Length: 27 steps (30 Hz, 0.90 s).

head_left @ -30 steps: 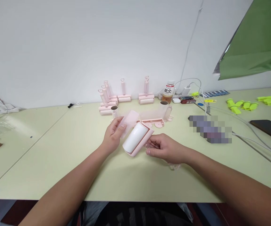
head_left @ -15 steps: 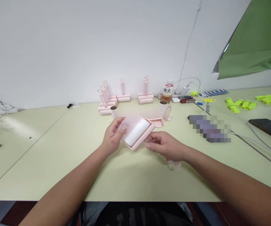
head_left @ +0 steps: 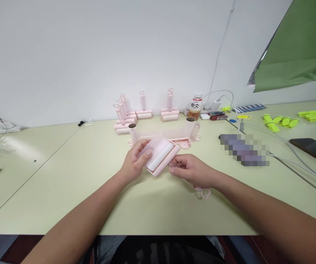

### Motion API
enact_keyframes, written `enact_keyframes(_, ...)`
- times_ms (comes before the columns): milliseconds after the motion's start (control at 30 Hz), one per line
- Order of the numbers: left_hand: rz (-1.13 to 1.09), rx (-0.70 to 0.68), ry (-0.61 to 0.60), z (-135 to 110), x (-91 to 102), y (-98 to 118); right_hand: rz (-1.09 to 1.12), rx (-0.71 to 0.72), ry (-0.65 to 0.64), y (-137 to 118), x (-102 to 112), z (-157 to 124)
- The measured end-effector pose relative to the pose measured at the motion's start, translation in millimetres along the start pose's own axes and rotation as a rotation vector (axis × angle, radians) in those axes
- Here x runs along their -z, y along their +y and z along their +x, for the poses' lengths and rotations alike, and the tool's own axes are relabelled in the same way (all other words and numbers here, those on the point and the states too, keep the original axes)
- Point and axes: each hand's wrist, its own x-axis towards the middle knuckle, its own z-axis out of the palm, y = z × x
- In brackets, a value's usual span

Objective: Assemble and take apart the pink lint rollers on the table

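Observation:
Over the table's middle is a pink lint roller [head_left: 162, 158] with a white roll, tilted. My right hand [head_left: 192, 170] is closed around its clear handle, whose pink heart-shaped loop [head_left: 206, 193] sticks out below the palm. My left hand [head_left: 136, 161] grips the translucent pink cover [head_left: 158, 145], thumb on top, and the cover lies over part of the white roll. Just behind the hands stand two white rolls with brown cores [head_left: 132, 126] [head_left: 191, 120], clear handles beside them, and an open pink casing [head_left: 184, 143] lies there.
Several finished-looking pink lint rollers [head_left: 169, 114] stand upright along the wall. To their right are a drink bottle [head_left: 195, 106], a small red box [head_left: 218, 116] and white cables [head_left: 290, 143]. A blurred phone-like object [head_left: 243, 150], a dark phone [head_left: 313, 150] and yellow-green pieces [head_left: 273, 123] lie at right.
My left hand has shifted slightly right with the cover, which now covers more of the white roll. My right hand and the handle are nearly still.

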Motion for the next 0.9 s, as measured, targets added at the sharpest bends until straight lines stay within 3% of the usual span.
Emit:
enact_keyframes(300, -0.006, 0.056, -0.013, 0, -2.0, 1, -0.03, -0.006, 0.018, -1, 0, 1)
enact_keyframes(567, -0.031, 0.051, -0.097, -5, -9.2, -3, -0.003, -0.029, 0.027, -4, -3, 0)
enact_keyframes(900, -0.017, 0.053, -0.141, -6, -16.0, 0, -0.015, 0.008, 0.032, 9, -2, 4)
